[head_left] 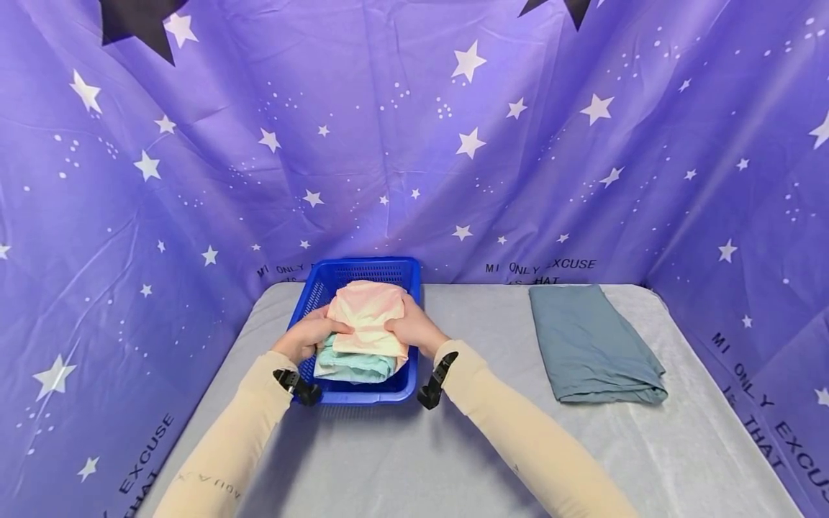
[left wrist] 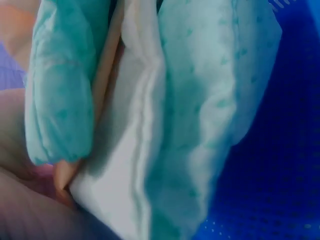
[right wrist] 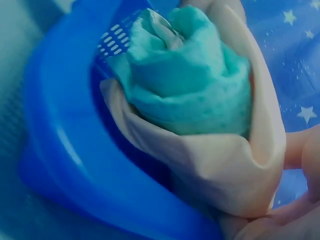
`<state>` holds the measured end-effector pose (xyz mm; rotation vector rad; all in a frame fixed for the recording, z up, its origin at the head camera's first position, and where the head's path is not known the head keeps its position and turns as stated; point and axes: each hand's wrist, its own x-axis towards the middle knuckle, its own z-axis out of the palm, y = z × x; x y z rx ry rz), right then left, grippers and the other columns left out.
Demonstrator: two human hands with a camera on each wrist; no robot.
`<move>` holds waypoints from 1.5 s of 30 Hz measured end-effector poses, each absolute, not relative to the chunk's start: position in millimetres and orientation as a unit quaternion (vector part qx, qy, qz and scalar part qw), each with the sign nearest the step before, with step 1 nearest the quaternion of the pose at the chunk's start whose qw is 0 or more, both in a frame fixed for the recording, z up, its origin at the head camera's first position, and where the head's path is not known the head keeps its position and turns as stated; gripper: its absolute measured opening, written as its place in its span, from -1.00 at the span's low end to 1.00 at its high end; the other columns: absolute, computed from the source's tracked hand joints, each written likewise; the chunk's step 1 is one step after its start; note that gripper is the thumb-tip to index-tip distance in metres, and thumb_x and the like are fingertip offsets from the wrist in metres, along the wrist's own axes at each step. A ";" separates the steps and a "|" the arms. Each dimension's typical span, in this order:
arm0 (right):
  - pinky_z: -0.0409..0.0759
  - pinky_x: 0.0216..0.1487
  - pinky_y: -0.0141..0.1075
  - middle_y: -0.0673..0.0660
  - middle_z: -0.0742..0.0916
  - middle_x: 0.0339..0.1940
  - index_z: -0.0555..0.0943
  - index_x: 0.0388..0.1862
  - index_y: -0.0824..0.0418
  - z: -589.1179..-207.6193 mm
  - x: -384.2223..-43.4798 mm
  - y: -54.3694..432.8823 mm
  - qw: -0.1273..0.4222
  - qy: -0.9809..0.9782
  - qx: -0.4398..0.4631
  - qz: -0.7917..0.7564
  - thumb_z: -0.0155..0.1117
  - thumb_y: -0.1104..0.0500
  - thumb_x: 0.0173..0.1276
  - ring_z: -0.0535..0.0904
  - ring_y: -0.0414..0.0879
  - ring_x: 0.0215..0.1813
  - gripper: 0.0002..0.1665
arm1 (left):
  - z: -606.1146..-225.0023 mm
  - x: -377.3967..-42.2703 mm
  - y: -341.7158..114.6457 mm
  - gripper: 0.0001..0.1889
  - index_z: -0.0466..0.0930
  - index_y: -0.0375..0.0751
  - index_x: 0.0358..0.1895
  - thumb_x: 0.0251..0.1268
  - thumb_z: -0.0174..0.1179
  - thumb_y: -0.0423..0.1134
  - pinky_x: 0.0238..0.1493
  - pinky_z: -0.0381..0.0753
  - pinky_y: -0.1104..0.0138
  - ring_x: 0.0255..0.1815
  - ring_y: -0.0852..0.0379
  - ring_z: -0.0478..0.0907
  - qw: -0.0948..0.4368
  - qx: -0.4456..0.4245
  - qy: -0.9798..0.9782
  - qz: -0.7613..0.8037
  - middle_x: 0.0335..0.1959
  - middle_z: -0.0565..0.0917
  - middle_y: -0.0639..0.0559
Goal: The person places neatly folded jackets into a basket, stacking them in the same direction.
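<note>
My left hand (head_left: 309, 336) and right hand (head_left: 417, 327) hold a folded pink cloth (head_left: 368, 306) from its two sides, thumbs lying on top. The bundle is over the blue plastic basket (head_left: 372, 397). Mint-green cloth (head_left: 356, 367) shows at its near end. Seen from the right wrist, the mint-green cloth (right wrist: 192, 95) is rolled up and the peach-pink cloth (right wrist: 215, 160) wraps around it. In the left wrist view, small dark marks dot a pale green cloth (left wrist: 200, 100) beside a white layer (left wrist: 125, 150). The fingers under the bundle are mostly hidden.
A folded grey-blue cloth (head_left: 589, 345) lies flat on the right of the table (head_left: 479, 432), which has a light grey cover. Purple curtains (head_left: 388, 144) with white stars stand behind and along both sides. The basket's perforated walls rise around the bundle.
</note>
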<state>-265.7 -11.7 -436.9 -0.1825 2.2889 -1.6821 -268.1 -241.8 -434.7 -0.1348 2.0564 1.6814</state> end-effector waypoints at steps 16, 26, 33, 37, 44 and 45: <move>0.24 0.59 0.07 0.48 0.20 0.60 -0.12 0.69 0.31 -417.4 -234.8 -14.8 0.146 0.868 -0.114 -0.461 0.34 0.11 0.35 0.27 0.26 0.57 0.14 | -430.7 -262.9 -242.5 -0.54 0.36 -0.37 0.23 0.40 0.23 -0.23 -0.58 0.55 0.35 -0.70 0.24 0.49 0.232 -0.038 0.826 0.513 -0.65 0.55 0.15; 0.27 0.57 0.09 0.39 0.37 0.56 0.12 0.64 0.30 -421.0 -217.2 -11.4 0.142 0.916 -0.201 -0.315 0.28 -0.02 0.44 0.23 0.25 0.61 -0.05 | -429.9 -261.0 -239.9 -0.02 -0.40 -0.33 0.64 0.47 0.15 -0.17 -0.12 0.71 0.11 -0.84 0.08 0.46 0.263 -0.035 0.842 0.470 -0.88 0.46 0.05; 0.39 0.46 -0.05 0.09 0.77 0.06 0.58 0.29 0.25 -423.5 -214.8 -6.6 0.131 0.922 -0.289 -0.222 0.23 0.05 0.43 0.50 0.08 0.38 -0.48 | -430.9 -261.1 -232.6 -0.04 -0.28 -0.17 0.67 0.41 0.20 -0.17 0.13 0.62 -0.14 0.35 -0.37 0.44 0.227 -0.038 0.876 0.424 0.42 0.42 -0.38; 0.33 0.48 -0.04 -0.05 0.78 -0.16 0.67 0.10 0.20 -426.9 -214.5 -2.7 0.128 0.914 -0.343 -0.176 0.22 0.07 0.43 0.61 -0.04 0.19 -0.64 | -431.1 -261.2 -231.6 -0.09 -0.24 -0.12 0.68 0.45 0.16 -0.18 0.24 0.49 -0.30 0.58 -0.31 0.12 0.233 -0.044 0.877 0.419 0.68 -0.05 -0.27; 0.11 0.62 0.03 -0.08 0.71 -0.31 0.63 -0.04 0.12 -434.8 -215.1 3.0 0.148 0.898 -0.381 -0.160 0.21 0.07 0.47 0.65 -0.21 -0.09 -0.80 | -430.0 -257.7 -231.3 -0.36 0.24 -0.23 0.54 0.48 0.11 -0.12 0.22 0.49 -0.28 0.33 -0.23 0.38 0.245 -0.043 0.892 0.378 0.51 0.31 -0.26; 0.10 0.62 0.03 -0.07 0.75 -0.25 0.64 0.03 0.14 -435.3 -215.1 4.4 0.148 0.896 -0.384 -0.167 0.21 0.08 0.47 0.67 -0.21 -0.03 -0.75 | -429.5 -256.9 -230.8 -0.37 0.26 -0.25 0.52 0.49 0.11 -0.11 0.21 0.50 -0.27 0.30 -0.22 0.40 0.243 -0.042 0.894 0.375 0.48 0.35 -0.26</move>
